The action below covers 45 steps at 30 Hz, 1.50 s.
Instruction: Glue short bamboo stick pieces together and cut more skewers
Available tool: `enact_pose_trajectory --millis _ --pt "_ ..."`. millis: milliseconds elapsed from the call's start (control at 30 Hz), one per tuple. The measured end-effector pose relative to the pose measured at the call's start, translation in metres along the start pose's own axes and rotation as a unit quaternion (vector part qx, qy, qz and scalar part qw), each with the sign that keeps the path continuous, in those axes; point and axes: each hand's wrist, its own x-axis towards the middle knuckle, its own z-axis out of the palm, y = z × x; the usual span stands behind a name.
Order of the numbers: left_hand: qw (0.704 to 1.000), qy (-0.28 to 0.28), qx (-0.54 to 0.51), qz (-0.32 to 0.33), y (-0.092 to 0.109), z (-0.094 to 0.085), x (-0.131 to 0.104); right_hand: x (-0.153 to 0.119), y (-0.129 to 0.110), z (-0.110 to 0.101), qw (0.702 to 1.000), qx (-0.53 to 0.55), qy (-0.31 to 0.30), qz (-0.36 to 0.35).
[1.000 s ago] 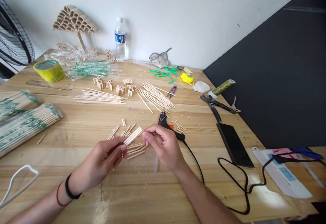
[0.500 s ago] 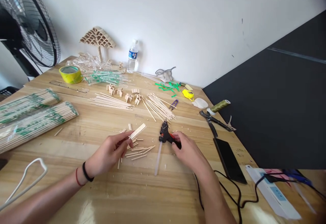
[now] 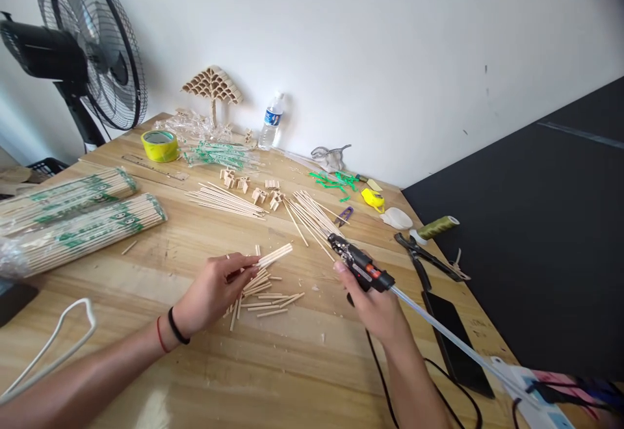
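Observation:
Between thumb and fingers, my left hand (image 3: 217,289) pinches a small row of short wooden sticks (image 3: 275,256), held just above a loose pile of cut sticks (image 3: 270,304). My right hand (image 3: 373,305) is wrapped round the grip of a black hot glue gun (image 3: 358,261), lifted off the table. Its nozzle points left and away from me, toward a bundle of long sticks (image 3: 309,213). A long clear glue stick (image 3: 453,338) sticks out of the gun's rear. Several small glued stick pieces (image 3: 260,195) stand farther back.
At left lie packs of wooden sticks (image 3: 97,227) and a yellow tape roll (image 3: 160,146). A tree-like stick model (image 3: 212,91) and a water bottle (image 3: 271,122) stand at the back. Pliers (image 3: 424,257), a phone (image 3: 455,344) and a power strip (image 3: 531,393) are at right.
My right hand has picked the glue gun up from the table and turned it, so its glue stick now points to the lower right. My left hand still holds the short sticks. The view has shifted slightly.

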Motion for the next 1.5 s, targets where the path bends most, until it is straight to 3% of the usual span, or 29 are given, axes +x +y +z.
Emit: enact_pose_trajectory --millis 100,167,267,433,867,1500 --pt "1.000 0.010 0.021 0.021 -0.001 -0.001 0.001 -0.010 -0.023 0.015 0.993 0.091 0.009 -0.072" --pt "0.999 0.011 0.034 0.035 -0.002 0.000 0.000 -0.019 -0.034 0.027 0.986 0.153 -0.023 -0.058" --pt "0.997 0.009 0.052 0.063 -0.002 0.002 -0.001 -0.030 -0.038 0.042 0.977 0.190 -0.070 -0.060" --pt "0.996 0.013 0.051 0.078 0.001 0.006 -0.003 -0.035 -0.036 0.055 0.972 0.188 -0.087 -0.110" --pt "0.994 0.042 0.042 0.093 0.008 0.005 -0.006 -0.041 -0.031 0.059 0.967 0.200 -0.111 -0.114" --pt "0.995 0.029 0.050 0.076 0.006 0.005 -0.006 -0.042 -0.032 0.058 0.973 0.180 -0.098 -0.103"
